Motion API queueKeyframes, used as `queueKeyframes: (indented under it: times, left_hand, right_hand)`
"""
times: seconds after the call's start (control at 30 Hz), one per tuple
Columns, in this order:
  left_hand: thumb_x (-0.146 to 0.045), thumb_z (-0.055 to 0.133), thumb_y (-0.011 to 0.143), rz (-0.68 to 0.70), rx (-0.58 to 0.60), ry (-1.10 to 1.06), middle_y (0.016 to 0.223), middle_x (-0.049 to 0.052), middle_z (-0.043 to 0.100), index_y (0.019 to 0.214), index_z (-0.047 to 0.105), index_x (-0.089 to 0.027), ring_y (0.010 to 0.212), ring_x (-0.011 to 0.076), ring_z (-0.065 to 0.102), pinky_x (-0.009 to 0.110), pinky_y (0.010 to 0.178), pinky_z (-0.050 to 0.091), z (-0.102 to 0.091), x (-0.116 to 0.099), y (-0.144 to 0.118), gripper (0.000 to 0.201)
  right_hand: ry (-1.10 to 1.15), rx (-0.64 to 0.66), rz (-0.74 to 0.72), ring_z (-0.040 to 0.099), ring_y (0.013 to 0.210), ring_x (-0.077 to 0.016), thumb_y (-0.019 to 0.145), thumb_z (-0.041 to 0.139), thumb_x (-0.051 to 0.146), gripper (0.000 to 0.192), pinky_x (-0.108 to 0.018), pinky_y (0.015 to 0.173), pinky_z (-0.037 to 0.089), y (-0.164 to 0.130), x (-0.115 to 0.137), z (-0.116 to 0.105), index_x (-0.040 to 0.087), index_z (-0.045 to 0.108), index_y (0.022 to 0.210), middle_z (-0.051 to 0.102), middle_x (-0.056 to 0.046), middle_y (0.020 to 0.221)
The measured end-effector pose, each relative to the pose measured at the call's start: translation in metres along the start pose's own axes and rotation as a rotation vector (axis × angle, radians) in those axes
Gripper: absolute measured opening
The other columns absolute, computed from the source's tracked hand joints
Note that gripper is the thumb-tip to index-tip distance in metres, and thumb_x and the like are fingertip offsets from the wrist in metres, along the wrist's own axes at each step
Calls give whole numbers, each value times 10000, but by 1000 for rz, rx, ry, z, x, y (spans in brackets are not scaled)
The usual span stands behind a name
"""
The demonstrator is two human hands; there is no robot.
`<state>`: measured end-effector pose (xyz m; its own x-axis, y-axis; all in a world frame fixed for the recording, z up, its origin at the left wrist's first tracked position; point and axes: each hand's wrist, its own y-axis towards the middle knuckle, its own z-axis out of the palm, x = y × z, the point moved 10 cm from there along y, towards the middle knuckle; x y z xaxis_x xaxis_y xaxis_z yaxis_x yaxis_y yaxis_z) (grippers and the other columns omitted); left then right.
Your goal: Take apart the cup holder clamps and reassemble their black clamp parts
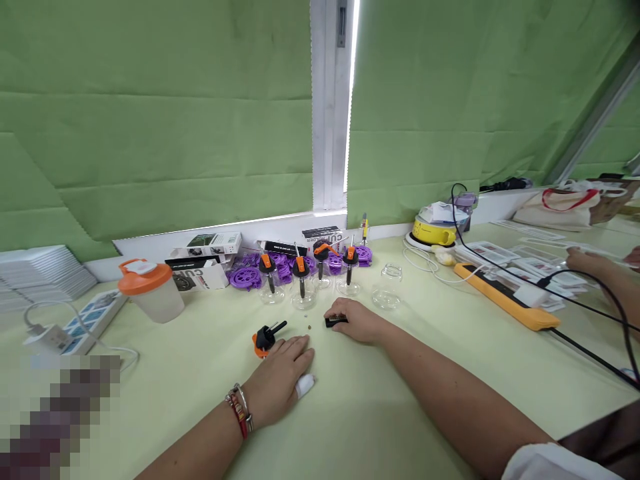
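A: Condition of the worktop (pixel 380 413), largest item first?

B: Orange power strip (pixel 505 297) at 3 o'clock, its black cable (pixel 595 340) trailing toward the near edge. A co-worker's hand (pixel 595 261) rests beyond it. Orange-lidded cup (pixel 150 288) at 9 o'clock. Four small jars with pump tops (pixel 310 283) at 12 o'clock, and one open glass jar (pixel 387 288) just right of them.

A: The hands?

B: Left hand (pixel 280 383) lies flat, grip loose and holding nothing; its fingertips touch a black-and-orange pump top (pixel 265 337) lying on its side. One finger carries a white bandage. Right hand (pixel 357 321) is curled, grip narrow over a small black part (pixel 334 322) at its fingertips. A tiny dark speck (pixel 309 327) lies between the hands.

A: Hazards?

B: In my judgement, three. The pump top is round and may roll if nudged. A forward sweep of the right hand could topple the open jar. The speck is easily brushed off and lost.
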<state>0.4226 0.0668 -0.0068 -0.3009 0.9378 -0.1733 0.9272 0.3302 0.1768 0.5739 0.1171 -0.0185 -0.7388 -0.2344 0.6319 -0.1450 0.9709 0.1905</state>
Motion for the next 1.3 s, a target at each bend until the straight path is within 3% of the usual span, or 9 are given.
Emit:
queueKeyframes:
  times: [0.23, 0.37, 0.5, 0.63, 0.73, 0.87, 0.97, 1.1, 1.3]
  left_hand:
    - [-313, 427, 893, -5, -6, 0, 1318, 121, 471, 1188, 493, -219, 1205, 275, 425, 448, 965, 360, -3, 1, 0, 317]
    - [-314, 420, 897, -4, -6, 30, 1315, 123, 477, 1192, 489, -214, 1209, 277, 423, 461, 988, 322, -6, -2, 1, 320]
    - [-309, 415, 896, -10, 1, 45, 1222, 109, 536, 1155, 509, -212, 1151, 265, 462, 454, 981, 310, -9, -4, 3, 293]
    - [-252, 413, 878, -41, -56, 58, 1036, 71, 602, 1041, 555, -222, 999, 235, 524, 434, 929, 330, -22, -2, 3, 218]
    - [-193, 420, 838, -186, -224, 139, 1014, 79, 599, 991, 565, -212, 968, 244, 521, 433, 883, 339, -46, 17, -2, 212]
    - [-225, 444, 786, -591, -407, 275, 1105, 136, 561, 1074, 515, -162, 1024, 292, 498, 447, 854, 344, -73, 66, -25, 303]
    - [-377, 459, 777, -791, -228, 233, 1020, 137, 580, 1050, 513, -148, 937, 310, 544, 426, 760, 381, -58, 97, -33, 360]
    - [-447, 438, 783, -813, -25, 82, 902, 99, 586, 905, 531, -175, 781, 272, 584, 349, 622, 393, -31, 108, -33, 313]
    - [-339, 476, 783, -665, -178, -184, 1015, 96, 560, 1075, 486, -161, 866, 228, 574, 341, 739, 449, -22, 94, -24, 343]
  right_hand:
    - [-23, 9, -25, 549, 920, -208, 716, 660, 229, 312, -333, 836, 425, 0, 4, -2, 234, 679, 1027, 609, -55, 998]
    - [-134, -69, -137, 520, 1003, -240, 778, 613, 262, 305, -375, 899, 381, 0, 31, -3, 199, 648, 1073, 627, -82, 1073]
    - [-267, -30, -245, 518, 1033, -243, 873, 480, 246, 308, -383, 906, 362, 4, 59, 20, 158, 590, 1147, 630, -111, 1112]
    - [-376, -11, -239, 503, 1048, -248, 906, 411, 242, 299, -387, 877, 353, 11, 66, 37, 145, 566, 1143, 604, -132, 1159]
    - [-418, 12, -231, 488, 1070, -254, 909, 404, 244, 292, -388, 869, 342, 13, 67, 44, 148, 558, 1138, 591, -134, 1183]
    - [-447, 67, -291, 457, 1114, -245, 918, 381, 232, 292, -391, 898, 310, 7, 79, 51, 159, 553, 1141, 596, -111, 1188]
    - [-451, 112, -342, 434, 1140, -243, 919, 377, 238, 300, -397, 915, 290, -1, 89, 55, 166, 559, 1146, 589, -90, 1212]
    - [-410, 127, -352, 444, 1126, -233, 913, 391, 235, 293, -403, 944, 271, -8, 93, 55, 179, 582, 1128, 610, -76, 1185]
    - [-224, -52, -271, 481, 1092, -216, 909, 383, 202, 320, -388, 933, 332, -6, 94, 32, 155, 565, 1168, 606, -93, 1185]
